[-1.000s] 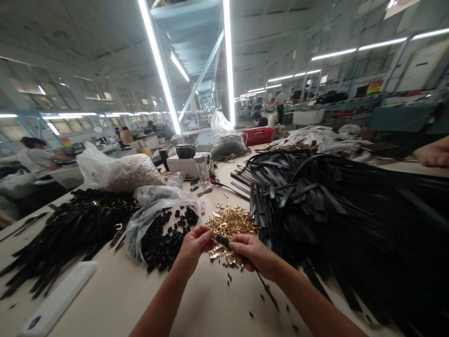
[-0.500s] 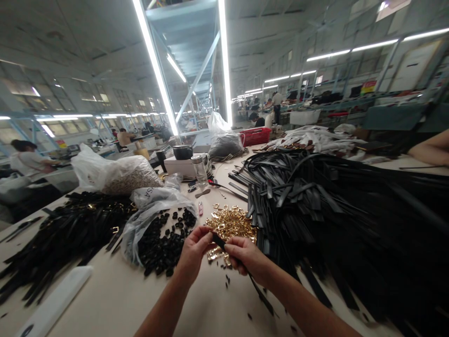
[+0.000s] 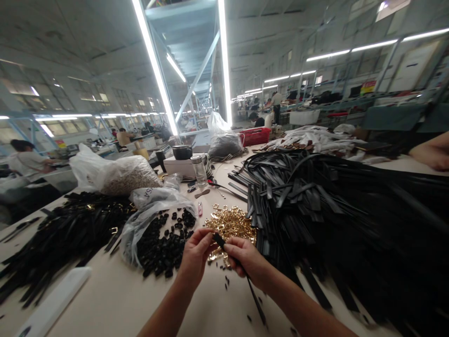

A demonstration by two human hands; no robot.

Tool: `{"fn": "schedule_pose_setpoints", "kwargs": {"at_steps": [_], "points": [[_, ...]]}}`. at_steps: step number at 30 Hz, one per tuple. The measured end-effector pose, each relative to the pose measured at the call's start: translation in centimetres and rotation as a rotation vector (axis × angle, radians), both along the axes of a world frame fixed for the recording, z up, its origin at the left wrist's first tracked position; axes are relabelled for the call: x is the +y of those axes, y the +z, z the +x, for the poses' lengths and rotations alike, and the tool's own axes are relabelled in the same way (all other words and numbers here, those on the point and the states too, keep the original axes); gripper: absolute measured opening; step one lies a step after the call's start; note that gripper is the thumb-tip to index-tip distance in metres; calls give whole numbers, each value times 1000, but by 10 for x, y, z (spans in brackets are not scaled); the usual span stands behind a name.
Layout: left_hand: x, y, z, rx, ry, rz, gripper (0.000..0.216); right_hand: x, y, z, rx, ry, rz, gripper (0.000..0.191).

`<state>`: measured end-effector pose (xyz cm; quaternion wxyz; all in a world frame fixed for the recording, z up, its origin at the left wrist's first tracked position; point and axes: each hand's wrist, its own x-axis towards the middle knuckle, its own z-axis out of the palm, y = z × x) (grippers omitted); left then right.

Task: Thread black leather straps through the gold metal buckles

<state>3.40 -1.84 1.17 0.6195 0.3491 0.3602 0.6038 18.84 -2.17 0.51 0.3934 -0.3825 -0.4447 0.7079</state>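
Note:
My left hand (image 3: 195, 253) and my right hand (image 3: 243, 259) meet over the table, just in front of a pile of gold metal buckles (image 3: 229, 226). My right hand grips a thin black strap (image 3: 253, 296) whose tail trails back toward me. My left hand pinches the strap's front end (image 3: 218, 240) with its fingertips; whether a small part sits between them I cannot tell. Left of my hands lies an open clear bag of small black loops (image 3: 162, 239).
A huge heap of black straps (image 3: 336, 210) fills the right side. Finished black straps with buckles (image 3: 59, 236) lie at the left beside a white bar (image 3: 52, 302). Bags (image 3: 115, 173), a jar (image 3: 199, 169) and a red basket (image 3: 257, 135) stand behind. Another person's arm (image 3: 431, 154) rests far right.
My hands drew slightly closer together and the strap's tail swung nearer under my right forearm. The view shifted a little; the piles stay put.

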Motion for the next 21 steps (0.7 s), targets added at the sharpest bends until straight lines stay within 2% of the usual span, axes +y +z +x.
{"fn": "schedule_pose_setpoints", "kwargs": {"at_steps": [7,15,21], "points": [[1,1,3,-66,33,-28,20,-1,-3,-3,-49,59,-16,38],[-3,-3,7,-45,18,30,17,-1,-6,-5,89,-13,-27,40],[-4,-7,10,-90,42,4,18,-5,-1,-7,126,-64,21,43]]}}
